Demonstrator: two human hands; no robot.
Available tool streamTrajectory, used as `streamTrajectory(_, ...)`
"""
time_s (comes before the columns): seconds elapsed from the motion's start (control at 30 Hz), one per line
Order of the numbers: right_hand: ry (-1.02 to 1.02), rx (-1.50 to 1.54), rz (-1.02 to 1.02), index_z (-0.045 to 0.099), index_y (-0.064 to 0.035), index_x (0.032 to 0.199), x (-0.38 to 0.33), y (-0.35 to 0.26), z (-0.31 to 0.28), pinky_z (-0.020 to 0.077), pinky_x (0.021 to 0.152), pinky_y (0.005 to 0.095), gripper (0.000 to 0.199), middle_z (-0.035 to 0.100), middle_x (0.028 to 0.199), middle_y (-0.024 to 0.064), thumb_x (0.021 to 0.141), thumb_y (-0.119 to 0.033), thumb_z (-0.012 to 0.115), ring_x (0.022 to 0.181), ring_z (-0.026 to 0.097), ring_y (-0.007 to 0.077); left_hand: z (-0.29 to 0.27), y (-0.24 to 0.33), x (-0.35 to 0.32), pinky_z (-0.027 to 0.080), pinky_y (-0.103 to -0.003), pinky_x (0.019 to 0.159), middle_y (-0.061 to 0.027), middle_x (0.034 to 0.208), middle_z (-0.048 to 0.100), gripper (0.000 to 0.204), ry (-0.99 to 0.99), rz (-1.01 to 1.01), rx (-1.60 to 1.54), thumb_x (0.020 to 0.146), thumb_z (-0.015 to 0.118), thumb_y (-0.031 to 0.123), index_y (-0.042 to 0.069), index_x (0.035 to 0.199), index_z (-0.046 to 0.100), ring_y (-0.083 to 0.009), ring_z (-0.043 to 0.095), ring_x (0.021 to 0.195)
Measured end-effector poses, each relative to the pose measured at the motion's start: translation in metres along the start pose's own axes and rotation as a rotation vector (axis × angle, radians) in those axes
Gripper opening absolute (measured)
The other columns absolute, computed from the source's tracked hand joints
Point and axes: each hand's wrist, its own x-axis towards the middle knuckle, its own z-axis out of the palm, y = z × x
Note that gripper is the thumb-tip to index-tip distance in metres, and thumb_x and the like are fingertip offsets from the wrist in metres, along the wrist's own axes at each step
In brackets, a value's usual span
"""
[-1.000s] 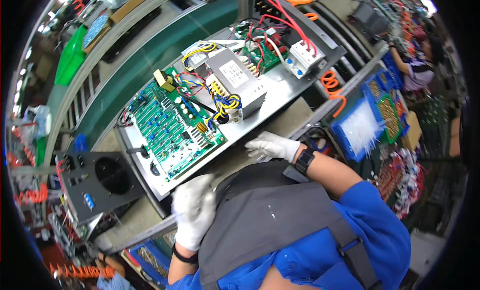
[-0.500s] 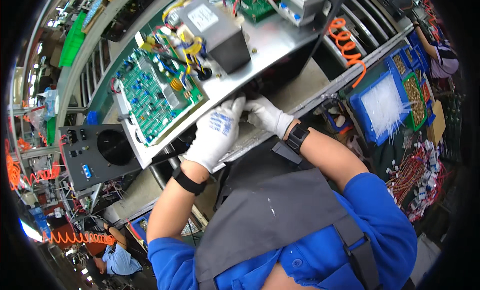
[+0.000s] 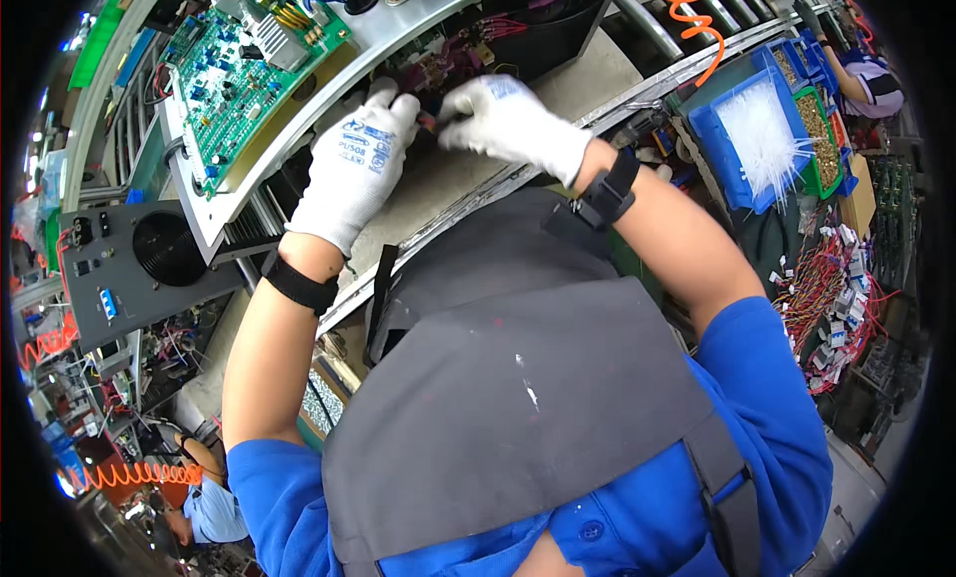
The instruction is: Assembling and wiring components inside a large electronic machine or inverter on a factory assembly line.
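Both my hands wear white gloves and work beneath the raised edge of a metal chassis panel [image 3: 393, 41]. My left hand [image 3: 358, 164] has its fingers bent together at the panel's lower edge. To its right, my right hand [image 3: 508, 124] is closed in a pinch, fingertips toward the left ones. Something small, reddish and dark shows between the fingertips, too small to name. Behind the hands, red wires [image 3: 503, 27] and other parts lie in shadow inside the chassis. A green circuit board [image 3: 234, 84] with many components sits on top of the panel, left of the hands.
A grey panel with a round fan opening [image 3: 129, 268] stands at left. Rollers [image 3: 647, 24] and an orange coiled hose [image 3: 692, 24] lie beyond. At right are a blue bin [image 3: 722, 159] of white ties, a green bin [image 3: 819, 144] and wire bundles [image 3: 832, 298]. Co-workers appear at both sides.
The view has shifted, so the panel and board sit higher. The panel edge appears more raised, baring wires beneath. My hands, close together before, are now a little apart.
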Motion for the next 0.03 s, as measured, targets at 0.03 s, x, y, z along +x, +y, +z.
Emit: streamTrajectory(0.03, 0.0, 0.007, -0.001, 0.07, -0.0038, 0.097, -0.0026, 0.0016, 0.0024, 0.0486, 0.06, 0.0296, 0.029, 0.066, 0.066, 0.0088, 0.08, -0.027, 0.07, 0.061, 0.061, 0.0173, 0.0018, 0.0019, 0.0011, 0.052, -0.042, 0.076, -0.0157, 0.114, 0.059, 0.027, -0.027, -0.079, -0.013, 0.088, 0.059, 0.02, 0.013, 0.113, 0.056, -0.0342, 0.063, 0.094)
